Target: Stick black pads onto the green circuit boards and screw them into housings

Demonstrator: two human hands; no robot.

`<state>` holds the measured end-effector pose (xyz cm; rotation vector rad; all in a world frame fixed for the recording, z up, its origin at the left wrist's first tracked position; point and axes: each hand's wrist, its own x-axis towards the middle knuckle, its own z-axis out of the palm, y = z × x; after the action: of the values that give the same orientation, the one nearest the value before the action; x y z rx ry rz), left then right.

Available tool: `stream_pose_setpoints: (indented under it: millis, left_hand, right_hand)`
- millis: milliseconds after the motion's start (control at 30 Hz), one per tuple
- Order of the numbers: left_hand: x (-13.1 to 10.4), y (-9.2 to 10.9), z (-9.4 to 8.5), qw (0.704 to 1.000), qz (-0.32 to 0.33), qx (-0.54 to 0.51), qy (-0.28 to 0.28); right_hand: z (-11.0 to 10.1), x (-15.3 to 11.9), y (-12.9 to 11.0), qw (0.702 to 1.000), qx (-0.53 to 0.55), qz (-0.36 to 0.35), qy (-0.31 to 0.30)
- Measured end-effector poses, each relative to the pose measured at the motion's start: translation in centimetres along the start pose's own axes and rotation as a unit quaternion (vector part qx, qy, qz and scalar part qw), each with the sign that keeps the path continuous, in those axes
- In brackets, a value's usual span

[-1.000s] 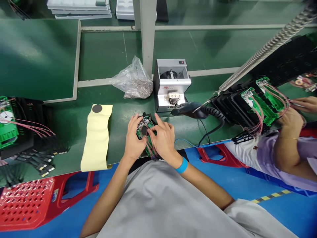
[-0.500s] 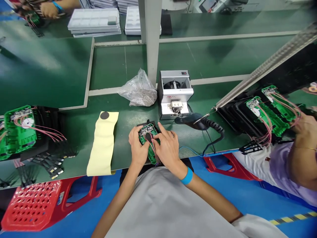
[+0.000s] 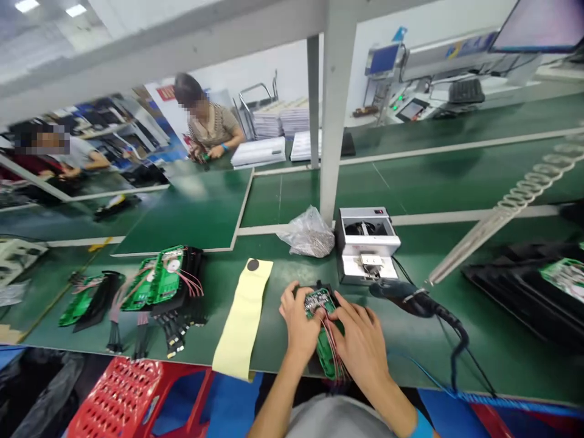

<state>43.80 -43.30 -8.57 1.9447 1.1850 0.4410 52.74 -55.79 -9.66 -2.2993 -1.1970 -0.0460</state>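
Note:
A green plastic housing (image 3: 325,356) with a circuit board (image 3: 319,298) at its far end lies on the bench in front of me, black casing showing around its edges. Pink and dark wires (image 3: 336,353) run from the board toward my body. My left hand (image 3: 298,319) is closed along the housing's left side, its thumb reaching over the board. From the right, my right hand (image 3: 360,334) grips the unit, thumb and forefinger where the wires meet the board. The thumbs cover that spot, so the contact is hidden.
A yellow strip (image 3: 244,319) lies to the left, beyond it more wired green housings (image 3: 166,277). Ahead stand a bag of small metal parts (image 3: 310,234) and a screw feeder (image 3: 367,246). An electric screwdriver (image 3: 401,297) hangs at right. A co-worker (image 3: 212,125) sits across the bench.
The camera view has tilted up and turned left, bringing co-workers across the bench into sight. My hands stay on the same wired housing, with little visible change in their hold.

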Motion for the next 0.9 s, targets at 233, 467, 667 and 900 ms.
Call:
stream_pose_setpoints:
  millis: [233, 467, 667, 900]
  left_hand:
    - [0.8, 0.5, -0.2, 0.999, -0.035, 0.0, -0.003]
    - [0.8, 1.0, -0.2, 0.999, -0.047, -0.017, -0.006]
    - [0.5, 1.2, 0.4, 0.998, -0.058, -0.034, 0.011]
    - [0.3, 0.5, 0.6, 0.996, -0.063, -0.06, 0.007]
  right_hand:
    - [1.8, -0.4, 1.0, 0.998, -0.006, -0.038, 0.057]
    - [3.2, -0.7, 1.5, 0.995, -0.028, -0.054, 0.075]
    - [3.4, -0.8, 2.1, 0.991, -0.057, -0.091, 0.076]
    - [3.4, -0.7, 4.3, 0.963, -0.13, -0.197, 0.127]
